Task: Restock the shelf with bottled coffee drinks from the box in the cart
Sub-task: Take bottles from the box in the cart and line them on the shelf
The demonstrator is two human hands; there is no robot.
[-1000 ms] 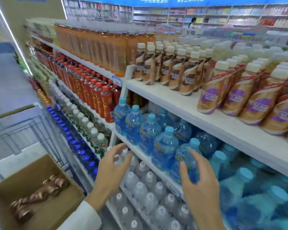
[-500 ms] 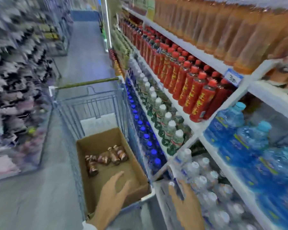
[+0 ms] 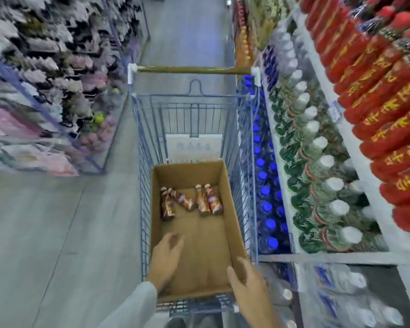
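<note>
An open cardboard box (image 3: 230, 197) sits in the near end of a blue wire cart (image 3: 244, 147). Several brown bottled coffee drinks (image 3: 189, 203) with pale caps lie on their sides at the box's far end. My left hand (image 3: 165, 259) reaches down into the box, fingers loosely curved and holding nothing, well short of the bottles. My right hand (image 3: 252, 285) hovers over the box's near right corner, fingers relaxed and empty. The coffee shelf is out of view.
Shelving (image 3: 348, 258) on the right holds red bottles (image 3: 374, 107), green bottles with white caps (image 3: 317, 176) and blue-capped bottles (image 3: 265, 197), close against the cart. The cart handle (image 3: 192, 69) is at the far end. Aisle floor (image 3: 57, 245) lies to the left, with blurred shelves beyond.
My view has swung from the shelf down to the cart. Both hands have left the shelf's water bottles and moved over the box, the left one reaching inside.
</note>
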